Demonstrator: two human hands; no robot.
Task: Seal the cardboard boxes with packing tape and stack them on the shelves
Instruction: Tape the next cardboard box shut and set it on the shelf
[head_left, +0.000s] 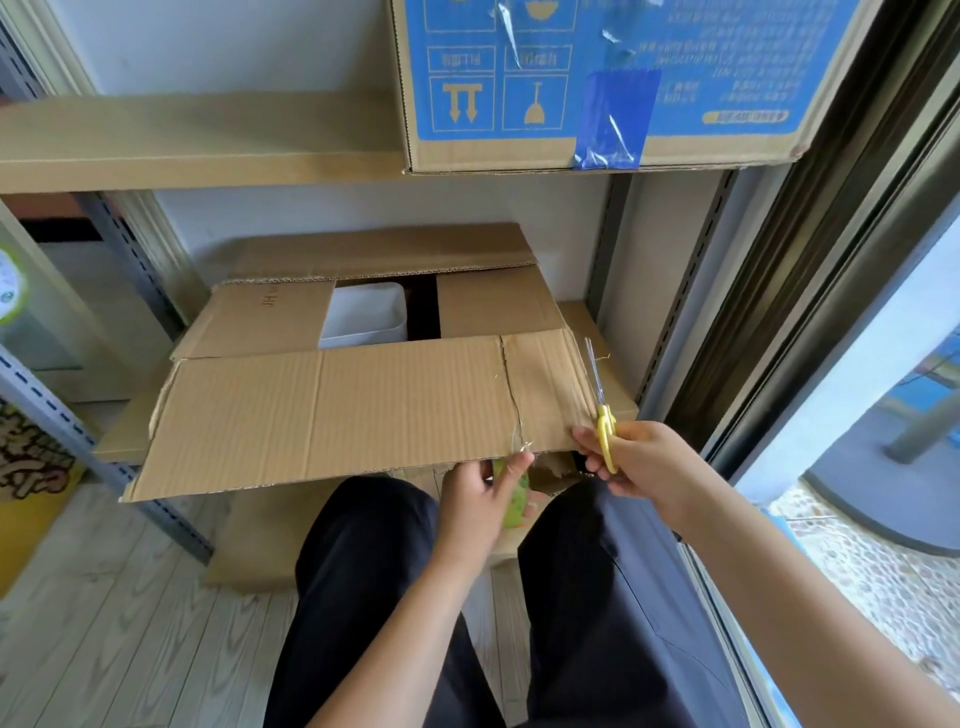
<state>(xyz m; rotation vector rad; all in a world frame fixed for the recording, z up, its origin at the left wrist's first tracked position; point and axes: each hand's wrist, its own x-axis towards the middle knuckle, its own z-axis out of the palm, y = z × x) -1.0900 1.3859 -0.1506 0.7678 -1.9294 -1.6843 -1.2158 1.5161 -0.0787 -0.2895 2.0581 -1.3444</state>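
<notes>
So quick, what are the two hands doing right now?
Left hand: fingers curled round a green roll, probably the tape, at the box flap edge.
Right hand: gripping yellow-handled scissors.

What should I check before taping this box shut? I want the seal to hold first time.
1. Far flap folded down: not ok, it stands up.
2. Near flap whole: not ok, torn near its right end.
3. Tape roll ready: cannot tell, mostly hidden behind left hand.
4. Scissors at hand: ok, held in right hand.
5. White container below the flaps: ok.
</notes>
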